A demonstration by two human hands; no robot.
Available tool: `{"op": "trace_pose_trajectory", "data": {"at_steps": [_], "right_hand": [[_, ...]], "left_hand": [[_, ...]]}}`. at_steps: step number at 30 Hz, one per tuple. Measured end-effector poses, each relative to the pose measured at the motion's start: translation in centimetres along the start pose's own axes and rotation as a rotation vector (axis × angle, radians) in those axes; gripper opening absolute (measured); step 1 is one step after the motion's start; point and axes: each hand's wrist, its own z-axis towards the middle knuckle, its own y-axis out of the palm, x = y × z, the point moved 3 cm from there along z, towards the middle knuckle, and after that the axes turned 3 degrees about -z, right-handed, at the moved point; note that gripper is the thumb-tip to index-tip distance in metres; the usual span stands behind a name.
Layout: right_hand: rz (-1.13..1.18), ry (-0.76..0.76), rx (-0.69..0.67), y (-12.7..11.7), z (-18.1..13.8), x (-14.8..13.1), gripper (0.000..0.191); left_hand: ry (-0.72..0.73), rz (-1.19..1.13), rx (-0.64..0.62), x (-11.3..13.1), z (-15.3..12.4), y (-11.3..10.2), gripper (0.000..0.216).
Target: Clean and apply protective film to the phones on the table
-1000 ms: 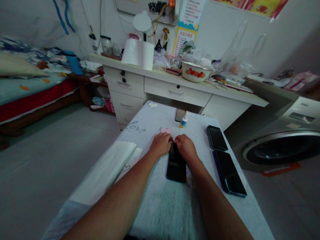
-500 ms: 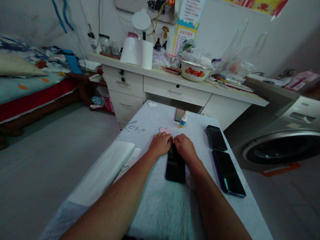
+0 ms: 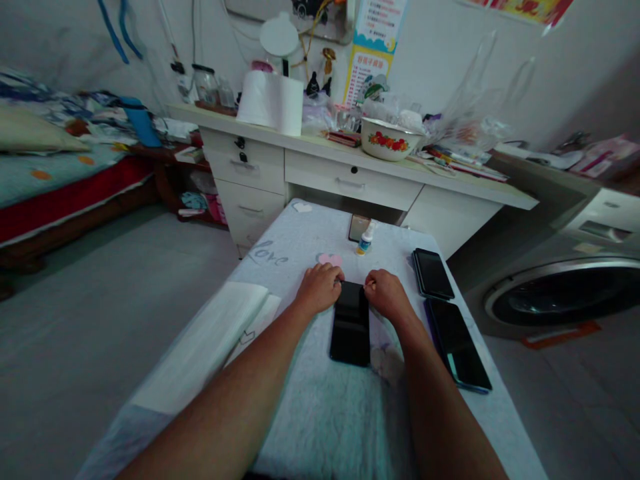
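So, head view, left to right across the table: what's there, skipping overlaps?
White sheet → left hand → middle phone → right hand → nearer right-edge phone.

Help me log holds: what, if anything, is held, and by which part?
The left hand is at the far left corner of the black phone between the hands, the right hand at its far right corner; whether either holds it cannot be told.

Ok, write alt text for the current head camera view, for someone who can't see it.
A person's left hand and right hand are at the far corners of a black phone lying on a cloth-covered table. A small bottle stands beyond them, and dark phones lie to the right.
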Motion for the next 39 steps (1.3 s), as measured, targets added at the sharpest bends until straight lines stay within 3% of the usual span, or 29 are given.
{"op": "trace_pose_trajectory", "data": {"at_steps": [5,25,32,39], "right_hand": [[-0.001,0.016,0.01,-0.1,-0.2,-0.7,0.017],[0.063,-0.171,0.06,1.2,0.6,-4.4,0.024],[0.05,-0.222,0.036,1.1,0.6,-4.9,0.022],[0.112,-0.303,-0.011,0.8,0.0,-5.4,0.019]], "left_hand": [[-0.008,0.001,-0.008,0.0,0.0,0.1,0.022],[0.005,0.044,-0.018,-0.6,0.3,0.4,0.023],[-0.052,0.015,-0.007,-0.7,0.3,0.3,0.022],[-0.013,-0.023,0.043,-1.0,0.3,0.4,0.018]]}}
